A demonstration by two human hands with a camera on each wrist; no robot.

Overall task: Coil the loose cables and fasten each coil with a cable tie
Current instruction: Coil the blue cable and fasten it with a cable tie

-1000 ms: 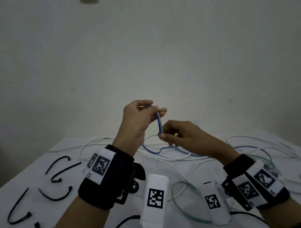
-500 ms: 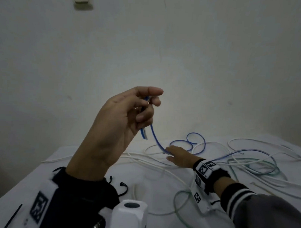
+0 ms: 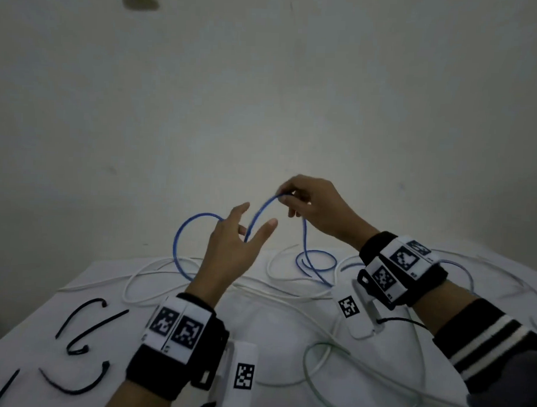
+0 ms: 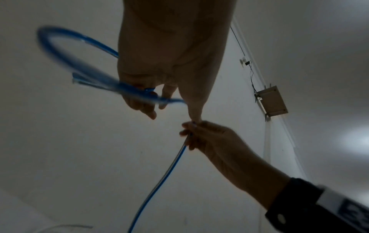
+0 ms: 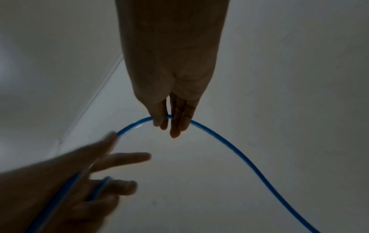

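Observation:
A blue cable point(image 3: 177, 239) arches in the air between both hands, and the rest of it trails down to a small loop on the white table point(image 3: 272, 325). My left hand point(image 3: 254, 230) is raised over the table, index finger and thumb spread. Its lower fingers point(image 4: 139, 100) curl round a large loop of the cable point(image 4: 60, 52). Higher and to the right, my right hand point(image 3: 285, 197) pinches the top of the arch in thumb and fingertips point(image 5: 159, 121). Several black cable ties point(image 3: 83, 315) lie at the table's front left.
White cables point(image 3: 155, 278) sprawl across the far half of the table, and a green cable point(image 3: 332, 354) loops near the front. More cable loops lie at the right behind my right wrist. A bare wall stands close behind the table.
My right hand has come up off the table with a strand of the blue cable. My left hand has dropped lower, and a large blue loop now hangs from it.

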